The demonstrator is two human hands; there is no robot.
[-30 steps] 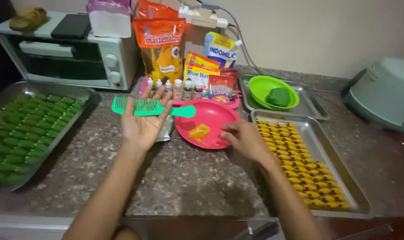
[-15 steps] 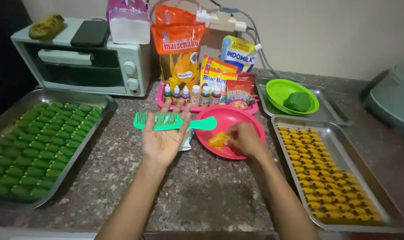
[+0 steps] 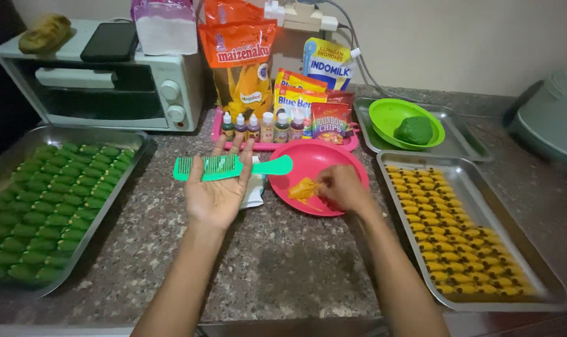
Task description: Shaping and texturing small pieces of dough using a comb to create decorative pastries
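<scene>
On the stone counter (image 3: pixel 283 262), taken with the pink plate (image 3: pixel 333 163) as reference, the following is noted. The right hand (image 3: pixel 341 187), which a second ago lay off the plate's right side toward the tray of yellow pieces (image 3: pixel 461 234), has come in over the plate and now has its fingertips pinched on the lump of orange-yellow dough (image 3: pixel 305 189) lying in the plate's left half; whether a piece has been pulled free cannot be told. In my judgement, this means a fresh portion is being drawn from the lump. The left hand (image 3: pixel 218 192) stays just left of the plate, palm up and fingers spread, with the green comb (image 3: pixel 230 166) resting across the fingers, its handle reaching to the plate's left rim; nothing is clamped. The dough is thus directly under the right fingertips and near the comb's handle end. Behind the plate stands a row of small colouring bottles (image 3: pixel 261 126); behind and to its right, a green bowl (image 3: pixel 391 115) holds green dough. Well to the left lies a tray of green pieces (image 3: pixel 46 206).
</scene>
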